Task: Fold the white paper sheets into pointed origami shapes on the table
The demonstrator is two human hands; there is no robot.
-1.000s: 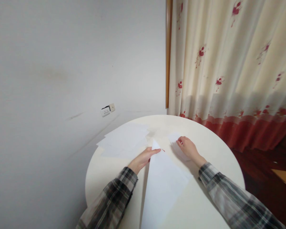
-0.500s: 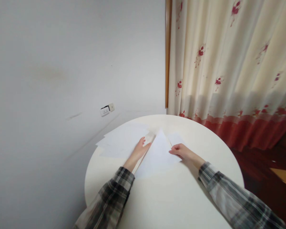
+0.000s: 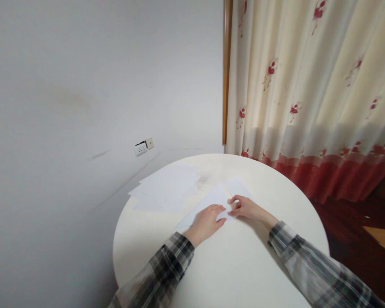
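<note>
A sheet of white paper [image 3: 205, 200], its outline roughly triangular, lies on the round white table [image 3: 231, 269]. My left hand [image 3: 208, 223] rests over its near part, palm down, thumb and fingers apart. At the paper's right edge is my right hand [image 3: 245, 208], its thumb and forefinger bent with a gap between them. Both hands' fingertips are close together and touch the paper or lie just above it. The near right part of the paper is partly hidden by the hands.
Several loose white sheets [image 3: 167, 188] overlap at the table's far left. A smaller white piece [image 3: 239, 188] lies beyond my right hand. Behind the table are a wall with a socket [image 3: 140, 149] and a flowered curtain [image 3: 295, 77].
My left hand has moved right and nearer, from beside the paper onto it. The paper's far tip has come nearer and its near right corner has moved in. My right hand's pinch has opened.
</note>
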